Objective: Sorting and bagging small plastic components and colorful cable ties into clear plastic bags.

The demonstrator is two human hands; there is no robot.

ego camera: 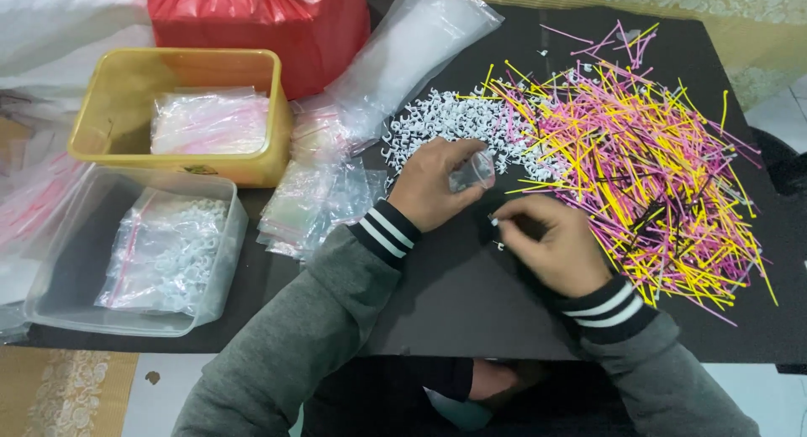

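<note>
Left hand (433,185) holds small clear bag (472,171) open; right hand (551,244) pinches white clip (494,222). Keep bag mouth wide, steady.

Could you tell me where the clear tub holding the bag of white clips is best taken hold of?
Grip the clear tub by its long rim edges from above, probably one hand per side; its soft-looking walls may flex, and the yellow bin crowds its far side.
</note>
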